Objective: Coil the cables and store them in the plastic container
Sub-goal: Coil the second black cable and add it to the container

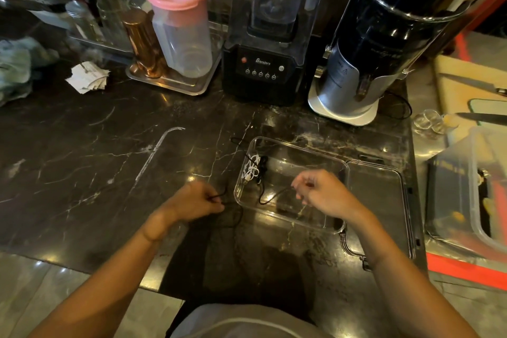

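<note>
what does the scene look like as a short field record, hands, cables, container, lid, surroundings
left hand: left hand pinches the black cable beside the container
right hand: right hand holds the same cable over the container
white cable: white cable bundled inside, at the container's left end
container: clear plastic container on the dark marble counter, open
lid: clear lid lying flat to the container's right
behind: blender, pink-lidded jug
</note>
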A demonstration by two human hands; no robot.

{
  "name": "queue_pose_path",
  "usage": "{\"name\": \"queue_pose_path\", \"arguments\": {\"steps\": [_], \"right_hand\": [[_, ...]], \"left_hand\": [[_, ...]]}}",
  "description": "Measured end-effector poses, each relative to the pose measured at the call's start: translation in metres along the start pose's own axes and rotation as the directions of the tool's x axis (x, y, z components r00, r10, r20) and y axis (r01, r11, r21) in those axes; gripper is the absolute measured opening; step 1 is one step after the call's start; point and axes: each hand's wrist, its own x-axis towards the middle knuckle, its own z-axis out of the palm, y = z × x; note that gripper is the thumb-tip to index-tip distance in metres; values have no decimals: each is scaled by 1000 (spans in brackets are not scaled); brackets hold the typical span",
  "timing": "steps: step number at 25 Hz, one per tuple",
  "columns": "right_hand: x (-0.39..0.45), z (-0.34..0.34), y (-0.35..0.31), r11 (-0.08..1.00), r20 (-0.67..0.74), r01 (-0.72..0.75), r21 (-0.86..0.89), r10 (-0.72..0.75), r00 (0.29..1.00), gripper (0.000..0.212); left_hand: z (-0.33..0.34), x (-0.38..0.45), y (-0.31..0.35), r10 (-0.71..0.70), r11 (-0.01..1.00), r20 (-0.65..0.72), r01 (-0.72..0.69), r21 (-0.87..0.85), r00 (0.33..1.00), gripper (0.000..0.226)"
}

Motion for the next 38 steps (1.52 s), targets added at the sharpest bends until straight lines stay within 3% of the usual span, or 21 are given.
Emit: {"name": "queue_pose_path", "arguments": {"steps": [3, 6, 10, 13, 15, 18, 21, 23, 24, 25, 27, 29, 30, 31, 33, 34, 36, 37, 38], "right_hand": [[-6, 1, 5, 993, -10, -32, -116, 31, 999, 20], [-10, -2, 8, 982, -19, -37, -183, 34, 999, 21], [-17, -3, 12, 953, -59, -41, -299, 24, 998, 25], [-22, -5, 24, 971, -132, -56, -231, 26, 991, 20], [-27, -6, 30, 977, -149, -39, -212, 7, 989, 22], [-34, -13, 35, 984, -171, -57, -171, 27, 985, 22], [-40, -26, 36, 991, -449, -75, -115, 16, 893, 24], [-49, -35, 23, 970, -639, 133, 203, 29, 768, 27], [-53, -39, 13, 891, -657, 257, 375, 60, 751, 27], [-57, -43, 2, 827, -653, 332, 455, 56, 755, 25], [-62, -54, -15, 886, -549, 274, 374, -26, 835, 20], [-63, -59, -22, 944, -275, 139, 299, -54, 960, 18], [-64, -60, -23, 941, -157, 98, 324, -48, 986, 21], [-65, -61, -23, 930, -106, 92, 355, -58, 993, 24], [-66, -61, -20, 888, -182, 154, 434, -81, 980, 25], [-65, -63, -18, 842, -269, 206, 499, -75, 960, 25], [-64, -68, -19, 629, -399, 335, 701, -43, 916, 24], [-65, -72, -21, 490, -404, 366, 791, -29, 914, 23], [-65, -74, -24, 378, -393, 374, 847, -29, 919, 22]], "left_hand": [[-43, -24, 32, 147, 958, -75, -161, -239, 986, 21], [-71, -42, 76, 276, 798, -106, -289, -529, 955, 34], [-72, -43, 129, 510, 652, -76, -442, -615, 857, 24], [-59, -39, 166, 650, 554, -86, -549, -626, 755, 16], [-45, -29, 184, 657, 522, -106, -552, -650, 746, 18], [-20, -8, 198, 474, 582, -166, -449, -678, 865, 30], [-2, 6, 194, 325, 678, -194, -371, -635, 926, 41], [4, 9, 190, 317, 726, -179, -360, -586, 931, 44], [7, 9, 190, 321, 739, -167, -357, -571, 932, 46], [9, 10, 190, 327, 749, -161, -359, -557, 931, 48], [13, 10, 191, 344, 752, -166, -377, -541, 924, 50], [14, 10, 194, 357, 735, -196, -404, -545, 913, 48], [14, 10, 195, 355, 719, -220, -415, -558, 909, 46], [14, 10, 195, 353, 687, -242, -426, -588, 904, 45], [15, 12, 194, 321, 602, -247, -399, -692, 914, 33], [16, 12, 192, 298, 568, -231, -367, -737, 926, 26], [21, 11, 189, 262, 646, -159, -295, -704, 952, 27], [26, 10, 187, 285, 768, -94, -287, -573, 954, 29], [29, 9, 185, 341, 892, 0, -324, -315, 940, 31]]}}
